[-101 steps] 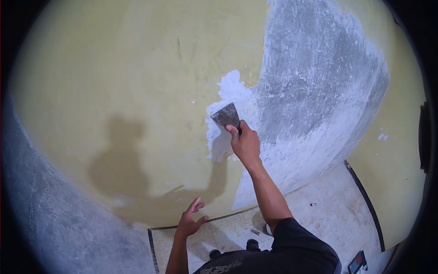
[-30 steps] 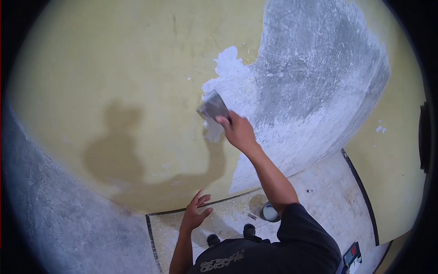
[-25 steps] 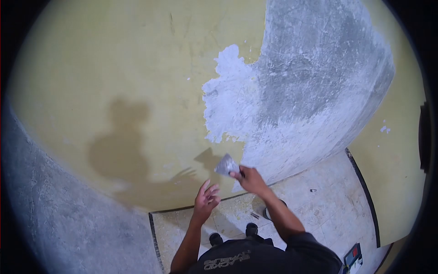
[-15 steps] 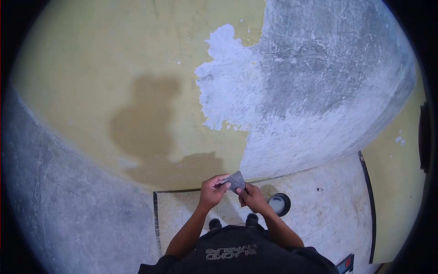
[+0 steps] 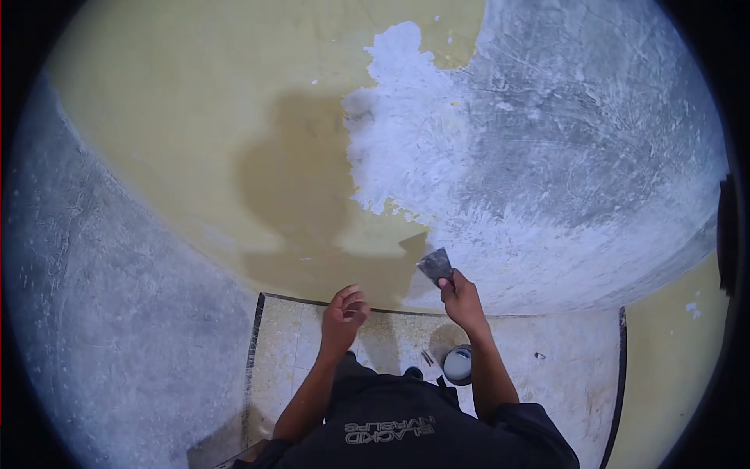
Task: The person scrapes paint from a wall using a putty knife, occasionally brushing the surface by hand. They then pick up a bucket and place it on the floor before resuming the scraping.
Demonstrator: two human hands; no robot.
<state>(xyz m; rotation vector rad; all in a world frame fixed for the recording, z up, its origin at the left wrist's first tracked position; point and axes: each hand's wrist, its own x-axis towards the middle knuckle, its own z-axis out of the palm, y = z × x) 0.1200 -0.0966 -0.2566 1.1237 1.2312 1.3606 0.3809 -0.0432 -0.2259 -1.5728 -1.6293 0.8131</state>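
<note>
My right hand [image 5: 464, 301] grips a putty knife [image 5: 434, 266] with a broad, grey-smeared blade pointing up and left. The blade is close to the lower part of the wall, where yellow paint [image 5: 172, 156] meets a whitish scraped area [image 5: 500, 273]; whether it touches is not clear. Lower left, my left hand [image 5: 346, 311] is apart from the tool, its fingers loosely bent and nothing visible in them. Above the hands, a ragged white patch [image 5: 410, 117] borders bare grey plaster [image 5: 578, 133].
On the tiled floor [image 5: 547, 391], near my feet, stands a round dark bucket [image 5: 458, 364] with whitish contents. A small scrap [image 5: 540, 356] lies to its right. Another grey wall [image 5: 117, 313] rises on the left. A dark strip runs along the floor's edge.
My left hand has let go of the putty knife and moved left and down. My right hand has carried it up and right, toward the wall. The view has shifted.
</note>
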